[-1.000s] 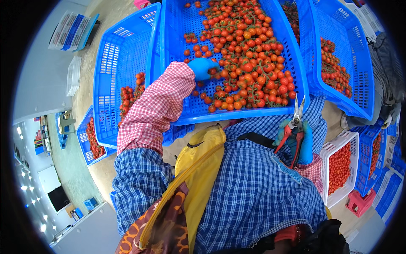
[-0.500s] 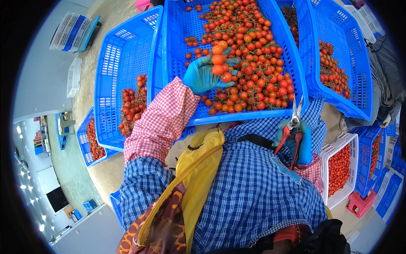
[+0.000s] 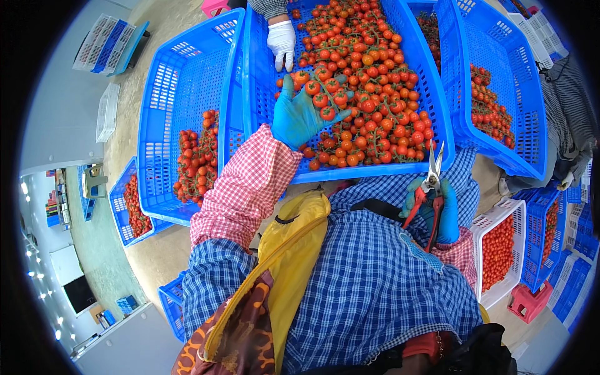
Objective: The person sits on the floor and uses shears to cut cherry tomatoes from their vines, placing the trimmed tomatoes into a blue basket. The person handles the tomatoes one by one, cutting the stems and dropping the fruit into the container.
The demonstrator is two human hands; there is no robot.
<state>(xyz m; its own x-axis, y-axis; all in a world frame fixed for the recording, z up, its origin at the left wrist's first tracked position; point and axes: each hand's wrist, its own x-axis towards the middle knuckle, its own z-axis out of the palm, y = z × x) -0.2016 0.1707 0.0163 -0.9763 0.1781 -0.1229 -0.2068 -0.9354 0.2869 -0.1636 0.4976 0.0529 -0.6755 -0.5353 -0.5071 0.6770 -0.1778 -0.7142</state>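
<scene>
My left hand (image 3: 303, 119), in a blue-green glove, is palm up with its fingers spread under a small truss of cherry tomatoes (image 3: 327, 112). It holds this truss over the large blue crate (image 3: 304, 177), where many red and orange cherry tomatoes (image 3: 381, 81) lie on green stems. My right hand (image 3: 445, 212), gloved alike, grips red-handled pruning shears (image 3: 431, 184) near my body, to the right below the crate. Their blades point up and stand apart. Just beyond my left hand, another person's white-gloved hand (image 3: 282, 42) reaches in over the crate's left side.
Blue crates partly filled with tomatoes stand to the left (image 3: 150, 134) and to the right (image 3: 542, 134). A white crate of loose cherry tomatoes (image 3: 475, 250) is at lower right, by a red stool (image 3: 530, 302). Another person in grey clothing (image 3: 570, 112) is at far right.
My left hand has turned palm up and spread its fingers, with the truss lying across them. The white-gloved hand has come in from the top. My right hand and the shears have barely moved.
</scene>
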